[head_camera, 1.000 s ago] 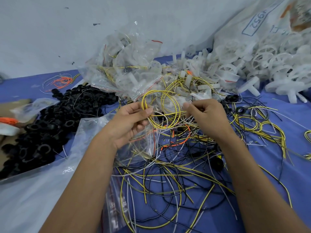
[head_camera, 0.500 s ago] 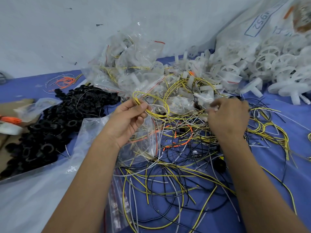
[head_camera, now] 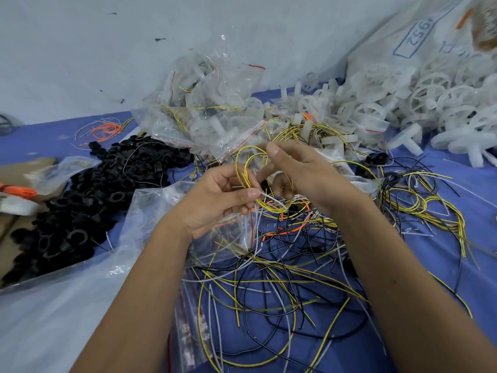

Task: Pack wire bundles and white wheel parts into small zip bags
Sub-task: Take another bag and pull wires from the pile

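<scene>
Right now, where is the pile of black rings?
In the head view, the pile of black rings lies at left on the blue table, left of the left hand and below the orange wires.

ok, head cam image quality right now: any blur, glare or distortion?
Head view: strong wide-angle bending, wall edge and sack tilt at the corners; specular glare on the clear zip bags; soft even light, faint shadows; slight blur on the right hand fingers, left hand and yellow wire loop fairly crisp.
</scene>
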### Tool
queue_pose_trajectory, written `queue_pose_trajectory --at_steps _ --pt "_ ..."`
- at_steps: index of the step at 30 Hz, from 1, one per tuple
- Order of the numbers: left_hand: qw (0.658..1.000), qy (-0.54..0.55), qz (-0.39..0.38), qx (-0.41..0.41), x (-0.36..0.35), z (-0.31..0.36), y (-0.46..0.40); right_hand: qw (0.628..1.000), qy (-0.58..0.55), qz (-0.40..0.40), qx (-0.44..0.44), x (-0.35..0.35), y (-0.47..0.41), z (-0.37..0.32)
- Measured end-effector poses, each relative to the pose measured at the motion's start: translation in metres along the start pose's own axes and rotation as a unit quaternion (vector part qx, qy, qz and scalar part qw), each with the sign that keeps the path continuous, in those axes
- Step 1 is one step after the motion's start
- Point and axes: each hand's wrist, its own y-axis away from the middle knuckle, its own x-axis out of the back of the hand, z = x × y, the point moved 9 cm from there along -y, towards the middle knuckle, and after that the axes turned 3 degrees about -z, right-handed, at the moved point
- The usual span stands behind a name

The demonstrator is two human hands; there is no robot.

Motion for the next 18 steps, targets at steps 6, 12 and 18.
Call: queue_pose_trajectory --at_steps 6,12,18 --pt "0.998 -0.059 -0.011 0.020 -0.002 -0.002 -0.001 0.999 0.049 -0.014 0.010 -0.012 0.001 -0.005" --pt "0.983 -0.177 -0.024 0.043 -0.010 -0.005 -0.004 0.985 0.160 -0.049 0.031 -0.026 -0.001 -0.015" --pt "0.983 -0.173 -0.027 0.061 -0.009 -0.008 -0.003 0.980 0.170 -0.063 0.077 -0.031 -0.001 -0.026"
